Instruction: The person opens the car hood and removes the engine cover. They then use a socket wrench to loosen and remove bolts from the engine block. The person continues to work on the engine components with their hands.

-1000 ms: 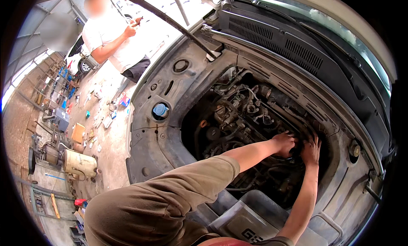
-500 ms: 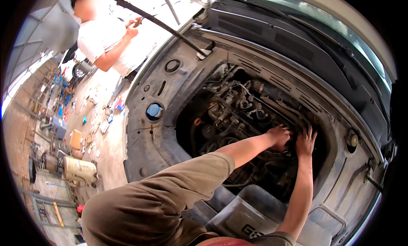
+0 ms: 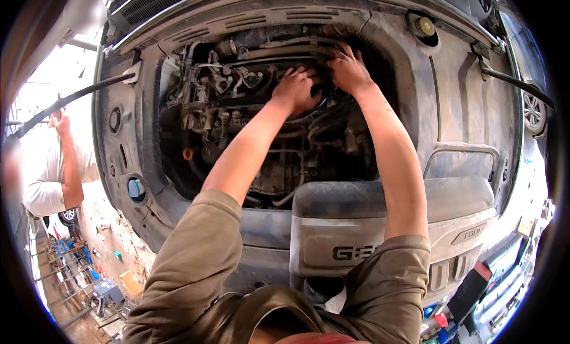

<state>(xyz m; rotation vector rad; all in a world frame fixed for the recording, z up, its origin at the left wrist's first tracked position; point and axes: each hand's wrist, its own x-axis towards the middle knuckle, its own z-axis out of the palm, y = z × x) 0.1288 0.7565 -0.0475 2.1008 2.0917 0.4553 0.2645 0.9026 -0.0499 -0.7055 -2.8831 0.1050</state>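
Observation:
I lean over a car's open engine bay (image 3: 142, 183). My left hand (image 3: 295, 88) rests deep on the dusty engine (image 3: 237, 106), its fingers curled over hoses and wiring at the rear. My right hand (image 3: 348, 70) lies just beside it with fingers spread, pressing on parts near the back wall of the bay. What either hand grips is hidden among the hoses. Both forearms reach forward from khaki sleeves.
A grey plastic engine cover (image 3: 392, 225) sits on the front edge under my right arm. A blue cap (image 3: 135, 188) is at the left of the bay. The hood prop rod (image 3: 71, 100) crosses the left side. Another person (image 3: 56, 166) in white stands left. Tools lie on the floor (image 3: 101, 273).
The view has swung left and turned, so the engine bay now fills the frame straight ahead. Both hands stay together at the same spot at the engine's rear.

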